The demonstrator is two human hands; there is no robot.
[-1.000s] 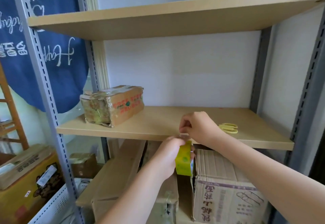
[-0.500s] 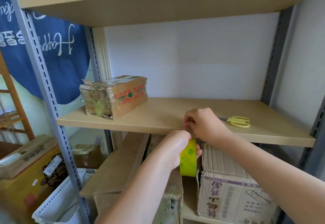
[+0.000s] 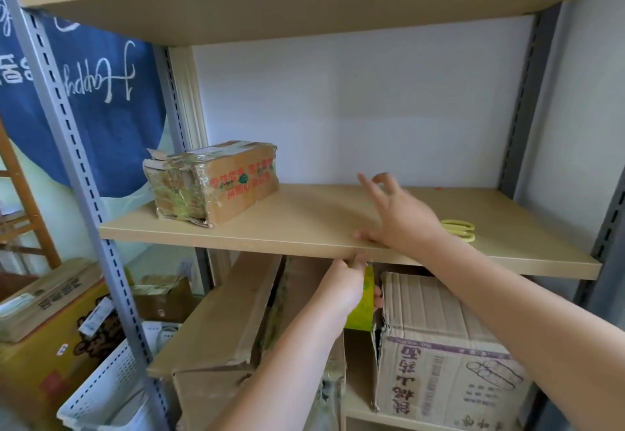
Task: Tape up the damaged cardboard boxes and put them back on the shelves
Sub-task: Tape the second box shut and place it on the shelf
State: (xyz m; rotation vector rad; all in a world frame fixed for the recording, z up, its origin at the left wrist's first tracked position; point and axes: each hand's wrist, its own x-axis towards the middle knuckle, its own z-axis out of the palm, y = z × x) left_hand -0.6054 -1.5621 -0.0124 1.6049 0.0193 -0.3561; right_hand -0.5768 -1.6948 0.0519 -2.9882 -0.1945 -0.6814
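head view: left hand [image 3: 341, 290] grips tape roll [image 3: 362, 305] under the shelf [image 3: 304, 231] front edge; right hand [image 3: 394, 214] above, fingers spread, empty. taped box [image 3: 211, 182] far left. risk: pulled tape, unseen here, could fold onto itself.

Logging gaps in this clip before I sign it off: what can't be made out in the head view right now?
- Tape roll: mostly hidden by the left hand; any pulled-out strip cannot be seen.
- Scissors: blades hidden behind the right hand.
- Lower boxes: tops hidden by the shelf, bottoms cut off by the frame edge.
- Taped box: red print too blurred to read.
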